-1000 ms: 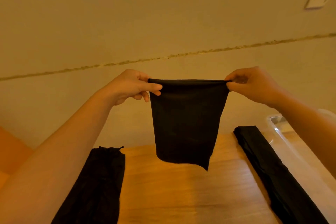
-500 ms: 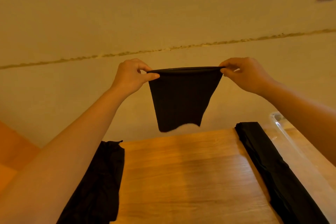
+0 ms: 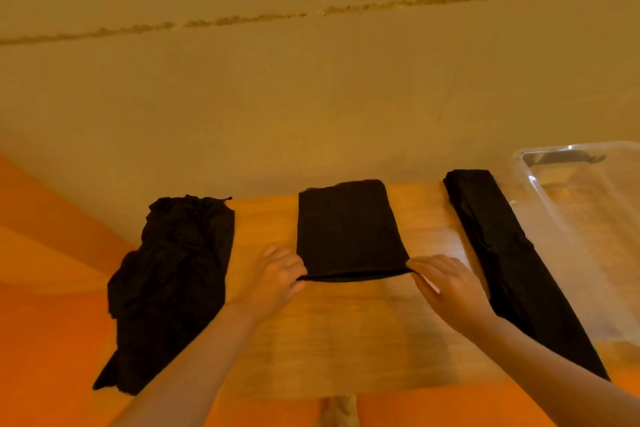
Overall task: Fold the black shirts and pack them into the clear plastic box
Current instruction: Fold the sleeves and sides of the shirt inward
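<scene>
Both hands, left hand [image 3: 277,274] and right hand [image 3: 446,284], pinch the folded shirt's [image 3: 348,229] near corners on the table [image 3: 346,329]

Your two bare forearms [image 3: 194,367] reach in uncovered, your left hand [image 3: 277,276] and right hand [image 3: 450,284] ungloved, ringless.

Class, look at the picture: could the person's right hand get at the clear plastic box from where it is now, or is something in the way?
Probably yes. The right hand pinches the folded shirt; only a long folded black shirt lies flat between it and the clear plastic box, low enough to pass over.
</scene>
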Available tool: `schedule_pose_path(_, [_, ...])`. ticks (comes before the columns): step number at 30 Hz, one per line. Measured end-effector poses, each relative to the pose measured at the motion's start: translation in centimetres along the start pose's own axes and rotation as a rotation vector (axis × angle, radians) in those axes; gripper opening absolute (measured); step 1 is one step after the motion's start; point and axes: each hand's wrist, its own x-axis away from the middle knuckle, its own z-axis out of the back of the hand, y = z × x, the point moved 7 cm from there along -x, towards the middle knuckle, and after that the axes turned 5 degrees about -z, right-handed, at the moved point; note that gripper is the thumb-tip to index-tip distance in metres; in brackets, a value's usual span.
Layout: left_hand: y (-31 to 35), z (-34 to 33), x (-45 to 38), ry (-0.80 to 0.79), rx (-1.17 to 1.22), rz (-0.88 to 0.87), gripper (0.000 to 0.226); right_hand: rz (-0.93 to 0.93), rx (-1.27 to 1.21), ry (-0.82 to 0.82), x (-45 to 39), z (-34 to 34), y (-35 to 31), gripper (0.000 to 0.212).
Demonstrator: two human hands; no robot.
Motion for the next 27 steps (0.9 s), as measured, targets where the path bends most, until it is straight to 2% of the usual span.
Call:
schedule_pose_path(4, [3.8, -3.8, 4.9, -0.07, -0.011, 0.024, 0.023, 0.05, 0.045, -0.049, 6.0, -2.8, -0.5, 0.036])
schedule_pose_path(7, [6.6, -4.4, 7.2, -0.052, -0.052, 0.009, 0.017, 0.094, 0.066, -0.045, 9.0, -3.6, -0.6, 0.045])
schedule_pose_path(9, [8.2, -4.9, 8.6, -0.037, -0.07, -0.008, 0.009, 0.098, 0.059, -0.057, 10.7, -3.9, -0.2, 0.039])
schedule_pose_path(13, [10.6, -6.2, 11.0, -0.041, -0.049, 0.016, 0.019, 0.098, 0.04, -0.091, 13.3, -3.9, -0.2, 0.031])
schedule_pose_path(17, [12.0, -5.6, 11.4, 0.088, 0.048, 0.106, 0.024, 0.098, -0.034, -0.069, 14.1, -3.0, -0.8, 0.028])
schedule_pose_path(20, [11.9, -6.0, 8.5, 0.186, 0.092, 0.267, 0.032, 0.041, -0.109, 0.004, 12.4, -3.5, -2.3, 0.031])
schedule_pose_path(23, [11.5, -8.8, 4.8, 0.1, 0.105, 0.442, 0.046, 0.002, -0.089, -0.04, 8.6, -7.0, -5.2, 0.044])
schedule_pose_path(27, [10.0, -12.9, 4.9, -0.089, 0.02, 0.557, 0.058, 0.002, 0.078, -0.197, 6.9, -11.5, -5.3, 0.055])
